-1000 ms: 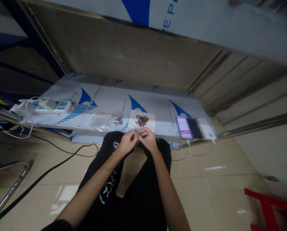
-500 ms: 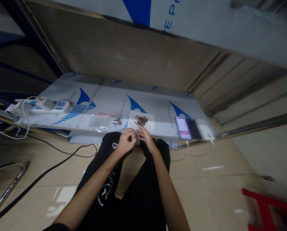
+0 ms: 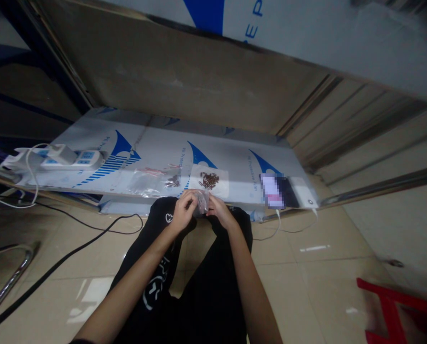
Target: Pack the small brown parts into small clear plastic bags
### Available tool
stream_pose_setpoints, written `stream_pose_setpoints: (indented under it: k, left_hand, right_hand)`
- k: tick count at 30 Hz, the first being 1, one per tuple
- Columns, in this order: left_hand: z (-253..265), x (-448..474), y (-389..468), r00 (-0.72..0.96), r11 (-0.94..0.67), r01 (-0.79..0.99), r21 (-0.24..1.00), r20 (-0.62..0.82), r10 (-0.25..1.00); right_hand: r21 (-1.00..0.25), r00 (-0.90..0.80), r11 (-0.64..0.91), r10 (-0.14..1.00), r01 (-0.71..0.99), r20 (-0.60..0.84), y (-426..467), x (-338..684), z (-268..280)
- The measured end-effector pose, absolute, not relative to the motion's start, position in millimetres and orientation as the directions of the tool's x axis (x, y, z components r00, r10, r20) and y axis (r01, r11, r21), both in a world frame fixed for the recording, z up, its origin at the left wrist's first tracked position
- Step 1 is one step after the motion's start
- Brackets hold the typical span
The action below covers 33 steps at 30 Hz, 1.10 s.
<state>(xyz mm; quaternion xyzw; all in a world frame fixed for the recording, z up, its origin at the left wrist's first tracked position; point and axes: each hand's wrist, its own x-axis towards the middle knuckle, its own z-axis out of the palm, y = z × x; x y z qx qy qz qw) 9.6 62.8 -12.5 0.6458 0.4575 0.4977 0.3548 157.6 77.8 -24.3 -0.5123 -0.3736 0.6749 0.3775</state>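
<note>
Over my lap, at the shelf's front edge, my left hand (image 3: 185,209) is closed on a small clear plastic bag (image 3: 201,202). My right hand (image 3: 217,209) has its fingers closed on the bag's other side. Something reddish shows inside the bag, too small to name. Just beyond my hands, a pile of small copper-brown metal pieces (image 3: 209,180) lies on a white sheet (image 3: 223,186). Left of that, a larger clear plastic bag (image 3: 145,184) lies flat, with dark small pieces (image 3: 172,181) and thin reddish strips (image 3: 152,171) on or in it.
A white power strip (image 3: 87,160) with plugs stands at the shelf's left end. A phone (image 3: 272,191) and a white power bank (image 3: 304,193) lie to the right, with cables hanging down. An upper board (image 3: 288,28) overhangs. A red stool (image 3: 388,301) stands at lower right.
The small bag has come up between my hands and shows more fully. My left hand has shifted slightly left, and my right fingers have curled in against the bag.
</note>
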Motion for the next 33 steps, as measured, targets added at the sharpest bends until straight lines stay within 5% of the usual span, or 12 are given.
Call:
stream_pose_setpoints:
  k: [7, 12, 20, 33]
  left_hand:
    - [-20.5, 10.0, 70.6, -0.142, -0.132, 0.090, 0.987, 0.144, 0.979]
    - [-22.1, 10.1, 71.8, -0.102, -0.154, 0.105, 0.983, 0.164, 0.981]
    - [-16.4, 12.2, 70.2, -0.031, -0.241, 0.195, 0.951, 0.251, 0.967]
    - [-14.9, 11.1, 70.0, 0.004, -0.252, 0.244, 0.936, 0.259, 0.966]
  right_hand:
    - [-0.933, 0.246, -0.253, 0.917, -0.254, -0.315, 91.5, 169.6, -23.8]
    - [-0.974, 0.545, -0.143, 0.810, -0.179, -0.219, 101.8, 176.0, -25.1]
    - [-0.976, 0.560, -0.201, 0.800, -0.085, -0.214, 116.6, 178.6, -36.3]
    - [-0.996, 0.618, -0.078, 0.781, -0.039, -0.085, 123.9, 179.2, -31.2]
